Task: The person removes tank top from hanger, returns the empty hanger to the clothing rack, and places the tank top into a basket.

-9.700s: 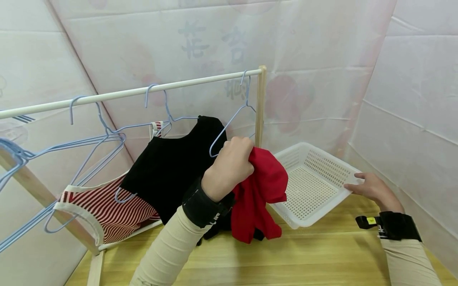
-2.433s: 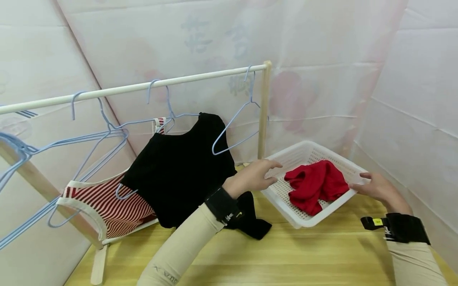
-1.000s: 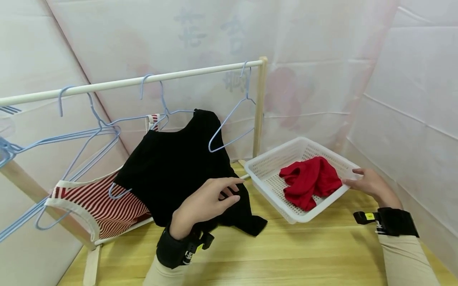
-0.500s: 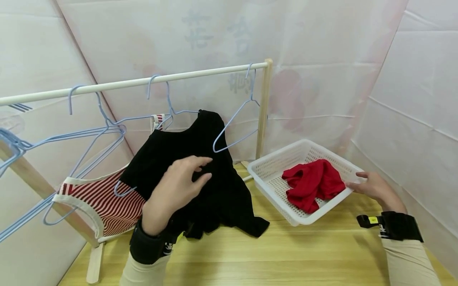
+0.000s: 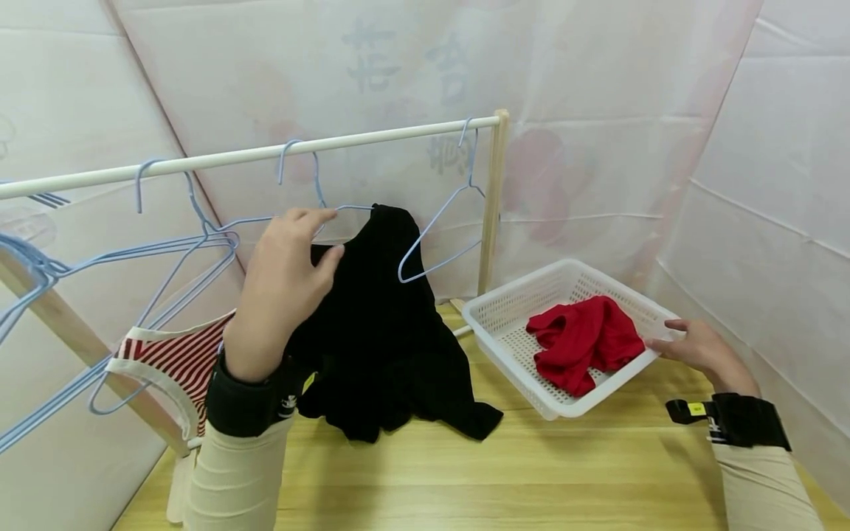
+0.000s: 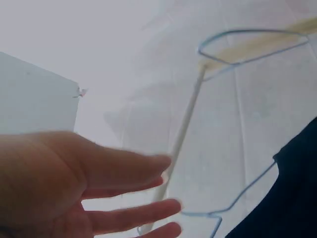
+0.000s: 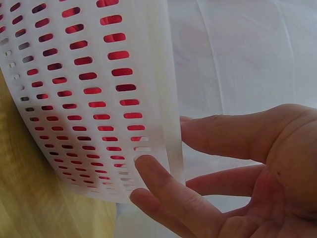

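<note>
Pale sheeting (image 5: 598,81) backs a hanging black top (image 5: 392,317), light and limp by my reckoning, best pinched at the shoulder; the left hand (image 5: 282,276) hovers before it, thumb and fingers parted, while the right hand (image 5: 707,355) pinches a white basket (image 5: 603,389).

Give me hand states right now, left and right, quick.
Left hand: open, holding nothing, thumb and fingers apart in front of the black top.
Right hand: closed on the white basket, pinching its rim.

A makeshift booth, shown by pale creased sheets (image 5: 598,88) around a wood-grain tabletop (image 5: 465,479) bearing a clothes rack (image 5: 232,158)
</note>
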A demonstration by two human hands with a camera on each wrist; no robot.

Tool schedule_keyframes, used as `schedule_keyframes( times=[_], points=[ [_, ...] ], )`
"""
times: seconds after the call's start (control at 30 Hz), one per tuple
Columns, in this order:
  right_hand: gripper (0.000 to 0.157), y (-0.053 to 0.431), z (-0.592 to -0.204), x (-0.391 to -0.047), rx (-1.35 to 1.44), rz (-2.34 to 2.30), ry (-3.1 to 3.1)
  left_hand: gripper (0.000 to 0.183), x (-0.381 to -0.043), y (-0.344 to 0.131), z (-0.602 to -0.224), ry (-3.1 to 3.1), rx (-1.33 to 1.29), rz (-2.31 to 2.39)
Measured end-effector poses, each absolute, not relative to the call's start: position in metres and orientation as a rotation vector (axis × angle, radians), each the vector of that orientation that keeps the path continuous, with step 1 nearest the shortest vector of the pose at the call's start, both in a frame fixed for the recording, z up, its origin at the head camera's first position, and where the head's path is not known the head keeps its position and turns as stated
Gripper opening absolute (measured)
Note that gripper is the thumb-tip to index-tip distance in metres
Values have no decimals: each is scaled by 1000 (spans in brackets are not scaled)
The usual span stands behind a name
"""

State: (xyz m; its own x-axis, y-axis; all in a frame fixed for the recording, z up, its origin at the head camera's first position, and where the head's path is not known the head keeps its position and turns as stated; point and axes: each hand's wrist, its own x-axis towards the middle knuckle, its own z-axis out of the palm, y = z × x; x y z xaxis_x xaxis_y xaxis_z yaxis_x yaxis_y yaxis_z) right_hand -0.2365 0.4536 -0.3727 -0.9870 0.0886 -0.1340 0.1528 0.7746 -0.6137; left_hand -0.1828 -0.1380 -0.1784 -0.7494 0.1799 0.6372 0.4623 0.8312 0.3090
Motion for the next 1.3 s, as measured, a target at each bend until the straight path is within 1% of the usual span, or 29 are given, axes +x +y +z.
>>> schedule_keyframes(
  times=[0.13,0.33,0.4,0.53,0.67,0.97,1.3],
  points=[
    [96,453,-373,-237,192,-995,2864,44,-194,-142,-170,-2388,-371,-624],
    [95,452,-372,-239,173,-995,2870,45,-213,-149,-161,-2582,-274,-566],
    [95,453,-370,-240,181,-997,2863,41,-218,-151,-162,-2629,-260,-557],
    [96,453,-370,-239,187,-1002,2839,26,-227,-153,-167,-2612,-200,-560],
    [96,453,-374,-235,181,-989,2837,23,-232,-152,-171,-2575,-144,-554],
    [95,455,-386,-225,189,-978,2850,27,-243,-136,-173,-2541,-171,-566],
    [94,454,-374,-235,173,-964,2880,24,-259,-128,-156,-2407,-145,-589]
  ],
)
